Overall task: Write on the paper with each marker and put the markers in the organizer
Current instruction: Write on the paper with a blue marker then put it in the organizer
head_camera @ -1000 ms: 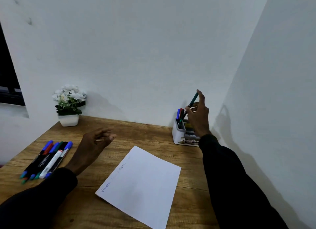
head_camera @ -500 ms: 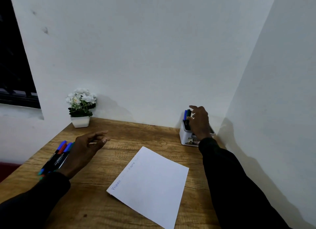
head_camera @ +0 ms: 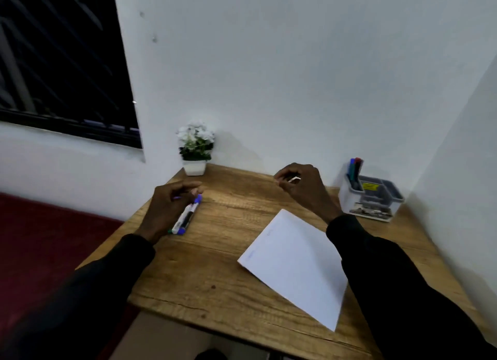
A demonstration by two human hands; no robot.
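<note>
Wood-grain brown worktop in a corner of white walls, seen from the head of the person seated at it. Near its left edge lies a small bundle of white-barrelled markers with blue caps. The left hand, in a black sleeve, curls down over the bundle. Whether its grip has closed on a marker cannot be told. The right hand hovers above the far middle of the worktop, its grip loose, fingers gently curled round nothing. A white sheet of paper lies tilted between the arms. In the far right corner stands a white plastic organizer with grey compartments, with blue, red and dark markers upright in its tall left cup. A small white-flowered plant in a white pot stands at the far left corner, near a dark barred window.
</note>
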